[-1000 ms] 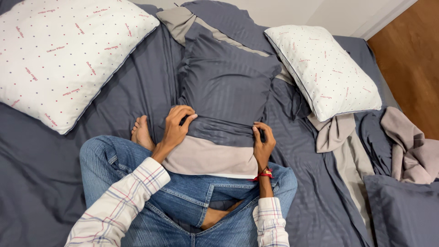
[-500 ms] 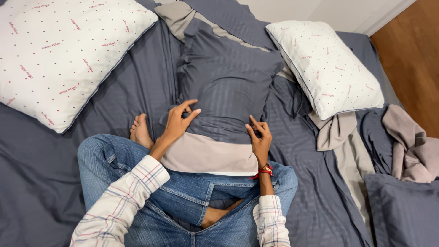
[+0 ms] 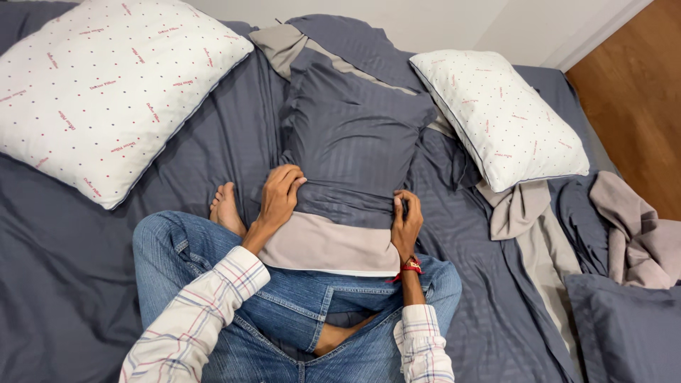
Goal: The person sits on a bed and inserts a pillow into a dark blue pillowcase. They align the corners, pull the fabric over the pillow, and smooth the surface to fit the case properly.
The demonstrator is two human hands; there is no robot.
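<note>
Cased pillow (image 3: 351,142) at mid-bed, its near end on the person's lap, between left hand (image 3: 278,197) and right hand (image 3: 406,223). Bare pillows (image 3: 106,85) (image 3: 500,117) flank it toward the bed's (image 3: 64,276) far corners.

white pillows (image 3: 106,85) x2 | grey-cased pillows (image 3: 351,135) x2 | hands (image 3: 279,198) x2

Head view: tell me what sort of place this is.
Most likely a bedroom. The person sits on a bed with a dark grey sheet, two white dotted pillows lie near the wall, and both hands, left hand and right hand, grip a grey pillowcase.
</note>
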